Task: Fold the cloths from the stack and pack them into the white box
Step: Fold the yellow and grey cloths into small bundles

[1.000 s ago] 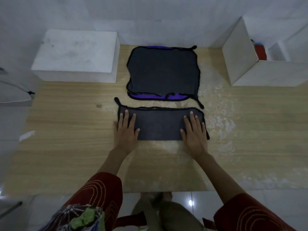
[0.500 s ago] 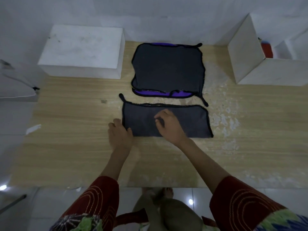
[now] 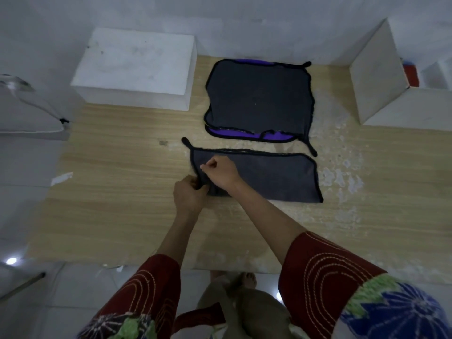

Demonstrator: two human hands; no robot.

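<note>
A dark grey cloth (image 3: 276, 177), folded once into a long strip, lies on the wooden table (image 3: 117, 196) in front of me. My left hand (image 3: 189, 195) pinches its near left corner. My right hand (image 3: 220, 172) has crossed over and pinches the left edge a little farther up. Behind the strip lies the stack of cloths (image 3: 259, 101), a dark grey one on top with a purple one showing under it. The open white box (image 3: 381, 81) stands at the back right, with something red inside.
A closed white block (image 3: 137, 67) stands at the back left of the table. A grey cushion (image 3: 27, 111) lies off the table's left side. The table's right part has worn, flaking patches. My feet show on the tiled floor below.
Both hands lay flat on the strip's two ends. The right hand has crossed to the left end, and both hands now pinch the left edge.
</note>
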